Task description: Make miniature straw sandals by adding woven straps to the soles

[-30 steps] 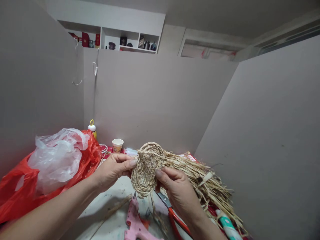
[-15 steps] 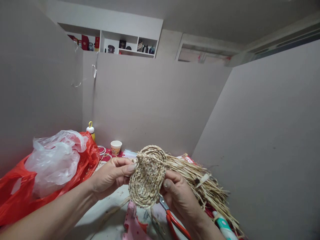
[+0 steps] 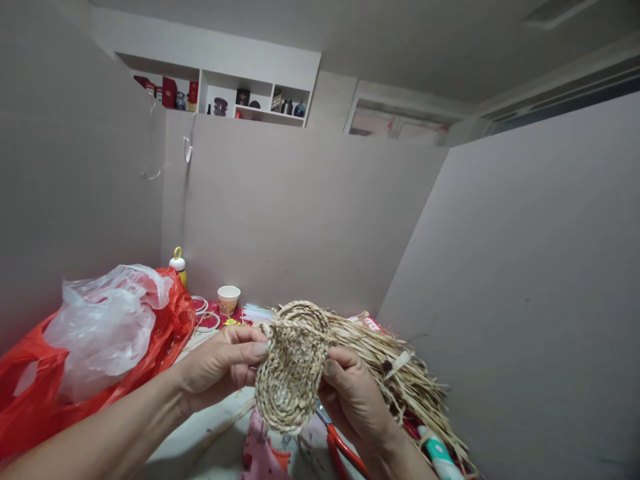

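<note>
Between my two hands is a small woven straw slipper [image 3: 290, 380], its braided oval sole facing me and a rounded braided part at its upper end. My left hand [image 3: 230, 360] pinches its left edge between thumb and fingers. On the opposite edge, my right hand [image 3: 353, 387] grips it the same way; some of those fingers are hidden behind the hand. Below the slipper lie red-handled pliers or scissors [image 3: 345, 450], partly covered by my right hand and wrist. A pink plastic piece [image 3: 263, 450] is beneath the slipper.
A bundle of dry straw [image 3: 400, 360] stretches along the right, beside a white-and-green tube [image 3: 440, 457]. Red and clear plastic bags [image 3: 110, 333] fill the left. Farther back stand a paper cup [image 3: 229, 301] and a yellow-topped bottle [image 3: 179, 265]. Grey partitions [image 3: 300, 200] enclose the table.
Both hands keep hold of the slipper, which sits slightly lower in view and tilts a little. The camera view has shifted slightly, with the background moving down and left.
</note>
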